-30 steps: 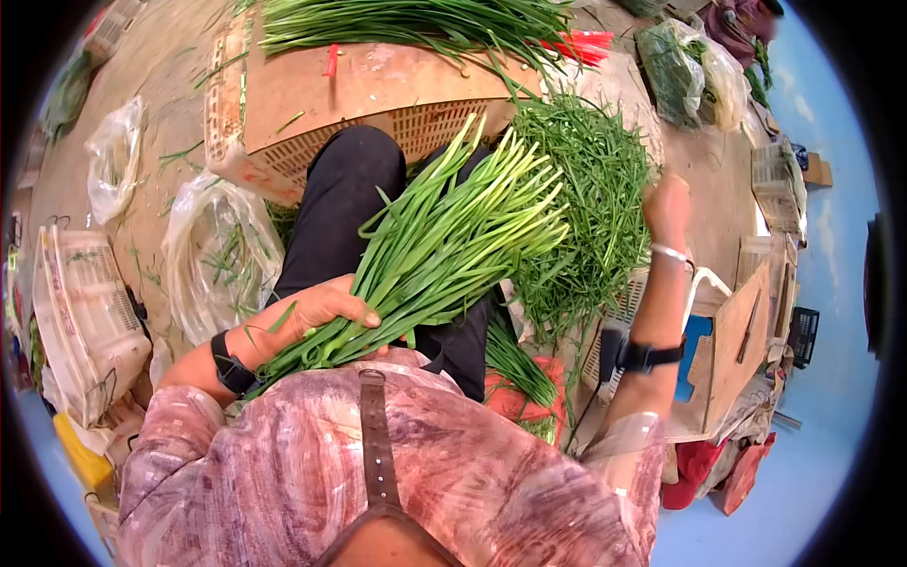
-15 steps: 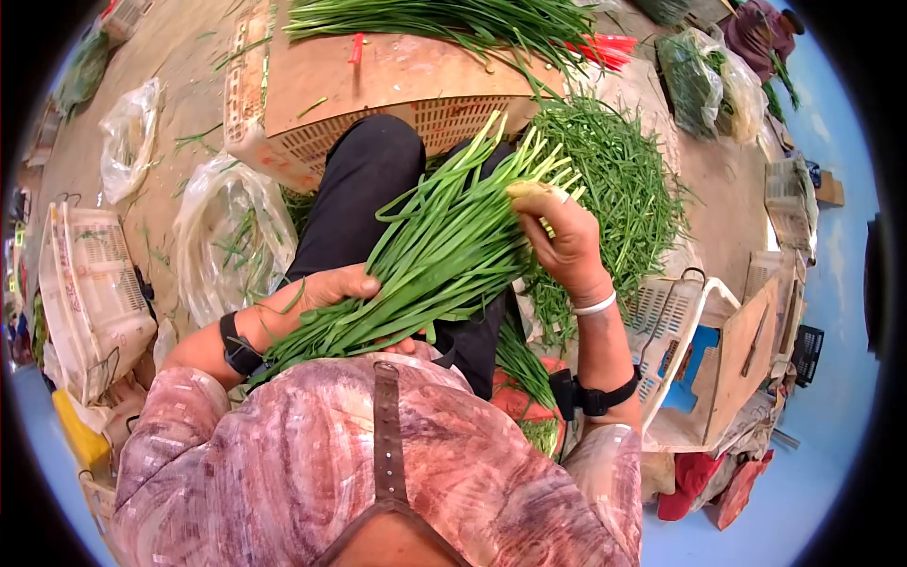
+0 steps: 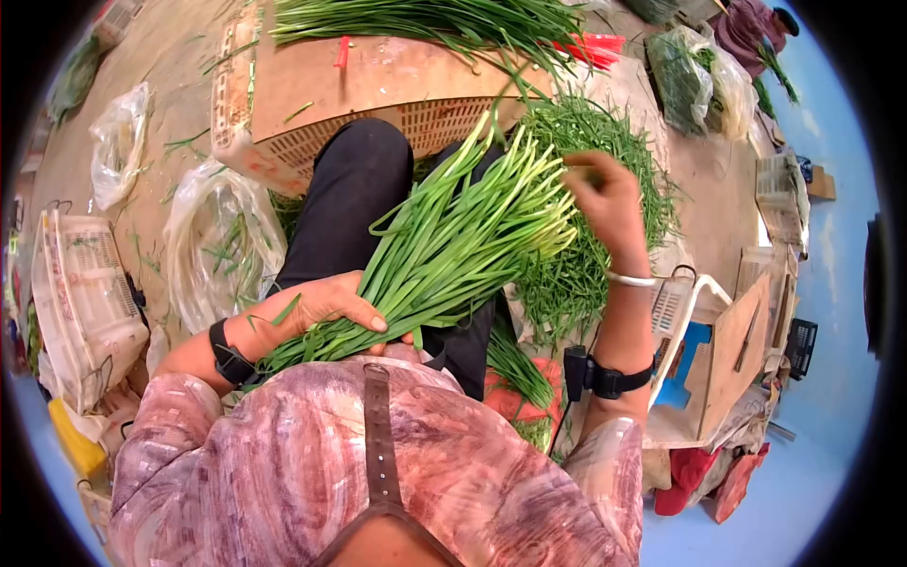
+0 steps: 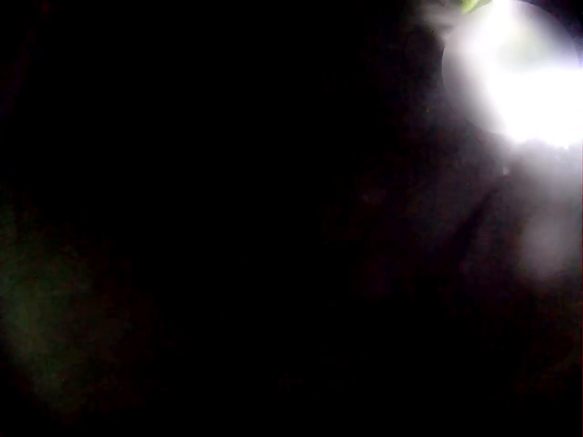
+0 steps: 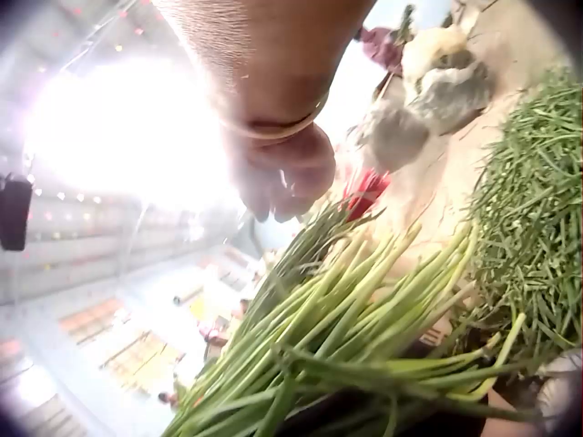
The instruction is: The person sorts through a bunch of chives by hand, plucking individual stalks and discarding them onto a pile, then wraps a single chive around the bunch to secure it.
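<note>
many slender, pale-ended stalks (image 3: 463, 241); left hand (image 3: 342, 300): fingers clamped round them; right hand (image 3: 612, 200): fingers loosely bent, thumb apart.

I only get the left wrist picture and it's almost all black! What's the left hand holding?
Observer: The left hand holds a bunch of long green stalks, its thumb lying on top.
Operator: Ooh! And where's the other hand?
Observer: The right hand is up close to the pale ends of those stalks.
Operator: Is there any more green stuff?
Observer: Yes, a big heap of loose greens lies on the same side as the right hand.
</note>
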Demonstrator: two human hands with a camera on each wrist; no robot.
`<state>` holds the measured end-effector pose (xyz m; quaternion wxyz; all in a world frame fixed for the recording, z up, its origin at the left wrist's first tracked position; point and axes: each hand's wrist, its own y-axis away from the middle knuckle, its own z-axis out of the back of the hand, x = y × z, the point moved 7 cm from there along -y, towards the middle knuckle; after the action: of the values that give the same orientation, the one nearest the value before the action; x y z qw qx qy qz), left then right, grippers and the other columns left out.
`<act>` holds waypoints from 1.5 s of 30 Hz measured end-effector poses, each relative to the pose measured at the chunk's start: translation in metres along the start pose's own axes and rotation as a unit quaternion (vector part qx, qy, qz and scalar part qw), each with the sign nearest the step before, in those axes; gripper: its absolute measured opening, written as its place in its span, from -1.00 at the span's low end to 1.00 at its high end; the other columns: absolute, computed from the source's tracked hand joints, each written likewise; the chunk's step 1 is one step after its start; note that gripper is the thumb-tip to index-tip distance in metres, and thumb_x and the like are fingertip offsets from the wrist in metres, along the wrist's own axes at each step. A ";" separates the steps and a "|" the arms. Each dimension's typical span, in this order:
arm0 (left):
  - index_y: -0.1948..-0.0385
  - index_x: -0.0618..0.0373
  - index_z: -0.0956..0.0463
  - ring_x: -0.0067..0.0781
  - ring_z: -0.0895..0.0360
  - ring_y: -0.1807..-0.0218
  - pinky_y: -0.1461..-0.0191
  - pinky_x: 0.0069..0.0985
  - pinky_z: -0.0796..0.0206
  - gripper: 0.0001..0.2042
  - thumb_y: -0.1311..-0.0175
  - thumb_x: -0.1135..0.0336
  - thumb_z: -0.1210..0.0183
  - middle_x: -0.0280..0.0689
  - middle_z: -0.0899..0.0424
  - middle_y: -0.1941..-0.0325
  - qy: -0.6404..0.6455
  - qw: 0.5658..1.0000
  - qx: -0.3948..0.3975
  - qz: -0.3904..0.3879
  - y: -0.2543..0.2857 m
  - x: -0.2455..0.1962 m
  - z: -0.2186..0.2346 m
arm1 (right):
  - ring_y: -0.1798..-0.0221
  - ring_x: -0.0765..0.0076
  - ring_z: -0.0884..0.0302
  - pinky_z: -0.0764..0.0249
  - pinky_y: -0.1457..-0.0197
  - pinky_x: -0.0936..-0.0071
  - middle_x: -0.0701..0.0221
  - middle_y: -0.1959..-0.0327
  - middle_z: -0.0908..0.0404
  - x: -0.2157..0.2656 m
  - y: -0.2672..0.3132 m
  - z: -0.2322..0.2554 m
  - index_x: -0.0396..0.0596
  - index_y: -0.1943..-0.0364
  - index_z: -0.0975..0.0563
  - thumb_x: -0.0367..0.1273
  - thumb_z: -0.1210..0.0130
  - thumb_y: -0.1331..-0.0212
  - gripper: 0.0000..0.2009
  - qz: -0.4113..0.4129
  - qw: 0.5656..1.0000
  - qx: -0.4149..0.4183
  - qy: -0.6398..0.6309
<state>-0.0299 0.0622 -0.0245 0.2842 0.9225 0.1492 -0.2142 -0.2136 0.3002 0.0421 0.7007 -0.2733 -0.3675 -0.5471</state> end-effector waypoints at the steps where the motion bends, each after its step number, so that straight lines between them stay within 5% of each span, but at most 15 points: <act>1: 0.00 0.31 -0.36 -0.40 -0.54 0.39 0.24 -0.51 -0.45 -0.49 0.08 0.40 -0.22 -0.08 -0.58 0.16 -0.007 1.000 -0.004 0.001 -0.001 0.000 0.001 | 0.50 0.57 -0.38 -0.39 0.42 0.57 0.44 0.46 -0.53 0.015 0.000 -0.020 -0.13 0.24 -0.58 -0.43 -0.24 0.03 -0.78 0.080 0.993 0.009 0.092; 6: -0.01 0.34 -0.36 -0.35 -0.56 0.36 0.24 -0.49 -0.44 -0.46 0.10 0.37 -0.25 -0.04 -0.57 0.15 -0.019 1.000 -0.018 -0.003 0.002 0.001 0.005 | 0.38 0.09 -0.49 -0.44 0.32 0.28 0.27 0.34 -0.49 0.030 -0.001 -0.070 -0.05 0.34 -0.56 -0.45 -0.22 0.10 -0.83 0.195 0.943 0.058 0.263; 11: -0.11 0.39 -0.22 -0.11 -0.58 0.12 0.05 -0.35 -0.48 -0.26 0.11 0.18 -0.35 0.06 -0.50 0.04 0.112 0.993 0.029 -0.018 0.007 0.001 -0.003 | 0.35 0.09 -0.49 -0.45 0.37 0.25 0.26 0.39 -0.48 0.038 0.005 -0.077 -0.13 0.48 -0.46 -0.46 -0.15 0.08 -0.90 0.267 0.907 0.045 0.324; 15: -0.13 0.40 -0.19 -0.10 -0.57 0.06 0.02 -0.31 -0.47 -0.24 0.15 0.22 -0.36 0.10 -0.46 -0.01 0.041 0.998 0.053 0.001 0.004 0.007 0.003 | 0.61 0.62 -0.41 -0.34 0.56 0.59 0.37 0.57 -0.55 0.006 -0.011 -0.054 -0.24 0.38 -0.46 -0.55 -0.04 -0.04 -0.94 0.096 0.994 0.013 0.042; 17: -0.09 0.38 -0.24 -0.19 -0.60 0.19 0.13 -0.35 -0.48 -0.31 0.16 0.34 -0.32 0.08 -0.49 0.04 0.031 0.999 0.020 0.007 0.002 0.001 -0.003 | 0.66 0.51 -0.44 -0.35 0.58 0.54 0.34 0.66 -0.50 -0.014 -0.020 -0.060 -0.27 0.42 -0.46 -0.54 -0.09 0.04 -0.90 -0.059 0.993 0.057 -0.082; 20: 0.00 0.36 -0.34 -0.34 -0.56 0.43 0.28 -0.44 -0.42 -0.43 0.17 0.40 -0.26 0.02 -0.57 0.16 0.000 1.000 0.019 0.002 -0.002 0.002 0.000 | 0.69 0.58 -0.39 -0.33 0.62 0.62 0.37 0.61 -0.52 -0.026 -0.029 -0.065 -0.27 0.44 -0.45 -0.61 -0.02 0.01 -0.96 -0.078 0.981 0.059 -0.170; 29: 0.03 0.37 -0.34 -0.43 -0.50 0.50 0.36 -0.52 -0.36 -0.46 0.14 0.34 -0.21 0.01 -0.57 0.20 0.004 1.000 0.009 -0.013 0.001 0.002 -0.002 | 0.68 0.63 -0.37 -0.29 0.66 0.68 0.38 0.56 -0.54 -0.034 -0.028 -0.034 -0.23 0.41 -0.46 -0.57 -0.03 -0.12 -0.99 -0.064 0.992 -0.080 -0.078; 33: 0.01 0.37 -0.32 -0.41 -0.51 0.50 0.35 -0.50 -0.38 -0.45 0.12 0.35 -0.21 0.04 -0.57 0.19 0.012 1.000 0.009 -0.010 0.003 0.004 -0.001 | 0.65 0.53 -0.44 -0.32 0.68 0.67 0.24 0.50 -0.57 -0.085 -0.026 0.013 -0.25 0.34 -0.49 -0.66 0.04 -0.06 -0.88 -0.176 0.916 -0.244 -0.265; 37: -0.05 0.38 -0.26 -0.37 -0.52 0.48 0.33 -0.47 -0.40 -0.43 0.07 0.34 -0.20 0.11 -0.54 0.15 0.075 0.997 0.025 -0.020 0.004 0.007 0.002 | 0.58 0.44 -0.50 -0.27 0.70 0.71 0.15 0.42 -0.59 -0.198 -0.005 0.109 -0.31 0.28 -0.48 -0.63 0.03 -0.09 -0.88 -0.191 0.770 -0.402 -0.457; 39: -0.08 0.37 -0.23 -0.33 -0.54 0.47 0.33 -0.46 -0.41 -0.43 0.03 0.34 -0.18 0.14 -0.52 0.13 0.092 0.995 0.042 -0.025 0.004 0.010 0.004 | 0.47 0.32 -0.52 -0.41 0.54 0.54 0.14 0.39 -0.57 -0.238 0.027 0.141 -0.29 0.14 -0.48 -0.46 -0.06 -0.10 -0.76 -0.235 0.734 -0.497 -0.399; 40: -0.08 0.36 -0.24 -0.31 -0.54 0.47 0.33 -0.46 -0.41 -0.43 0.02 0.34 -0.17 0.15 -0.52 0.12 0.111 0.993 0.033 -0.027 0.006 0.009 0.002 | 0.47 0.32 -0.52 -0.41 0.54 0.54 0.14 0.39 -0.57 -0.235 0.037 0.140 -0.29 0.14 -0.48 -0.46 -0.06 -0.10 -0.76 -0.236 0.735 -0.495 -0.399; 41: -0.08 0.36 -0.24 -0.30 -0.55 0.46 0.33 -0.46 -0.42 -0.44 0.02 0.35 -0.16 0.16 -0.52 0.12 0.128 0.991 0.024 -0.031 0.006 0.007 0.002 | 0.36 0.18 -0.55 -0.46 0.38 0.43 0.05 0.28 -0.56 -0.216 0.037 0.147 -0.31 0.07 -0.44 -0.41 -0.10 -0.08 -0.67 -0.302 0.882 -0.360 0.022; 42: -0.10 0.35 -0.22 -0.27 -0.56 0.44 0.31 -0.43 -0.44 -0.44 -0.01 0.33 -0.14 0.17 -0.51 0.11 0.135 0.990 0.024 -0.031 0.007 0.007 0.001 | 0.25 0.05 -0.59 -0.51 0.22 0.32 -0.03 0.18 -0.56 -0.199 0.032 0.136 -0.33 -0.01 -0.41 -0.36 -0.13 -0.06 -0.57 -0.298 0.835 -0.147 0.438; 43: -0.10 0.35 -0.22 -0.27 -0.56 0.44 0.31 -0.43 -0.44 -0.44 -0.01 0.33 -0.14 0.17 -0.51 0.11 0.136 0.990 0.022 -0.032 0.008 0.008 0.002 | 0.09 -0.09 -0.54 -0.43 -0.03 0.23 -0.10 0.06 -0.50 -0.143 0.038 0.105 -0.33 -0.03 -0.40 -0.29 -0.20 0.01 -0.49 -0.190 0.864 -0.152 0.441; 45: -0.09 0.39 -0.24 -0.18 -0.60 0.34 0.23 -0.38 -0.49 -0.46 -0.04 0.32 -0.11 0.20 -0.49 0.08 0.153 0.988 0.029 -0.022 0.006 0.010 0.003 | 0.12 0.37 -0.58 -0.50 0.18 0.49 0.10 0.07 -0.56 -0.073 0.041 0.038 -0.18 0.05 -0.51 -0.42 -0.18 0.01 -0.63 -0.105 0.974 -0.041 0.197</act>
<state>-0.0196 0.0568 -0.0289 0.2262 0.9488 0.2053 -0.0808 -0.1917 0.3813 0.0058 0.6862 -0.1487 -0.2266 -0.6750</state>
